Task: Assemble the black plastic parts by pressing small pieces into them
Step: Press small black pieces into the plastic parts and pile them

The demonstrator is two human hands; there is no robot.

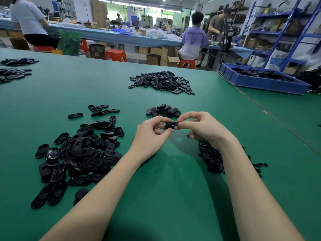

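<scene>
Two hands hold one part

The left hand [152, 131] and right hand [203, 127] pinch the flat black oval plastic part [171, 125] between them, lying left to right.

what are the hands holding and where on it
One black plastic part, pinched at its two ends: left hand on the left end, right hand on the right end.

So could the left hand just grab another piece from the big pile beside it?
Probably yes, once it lets go. The left hand now pinches the black part together with the right hand. The pile lies close on its left, with bare green table between.
</scene>
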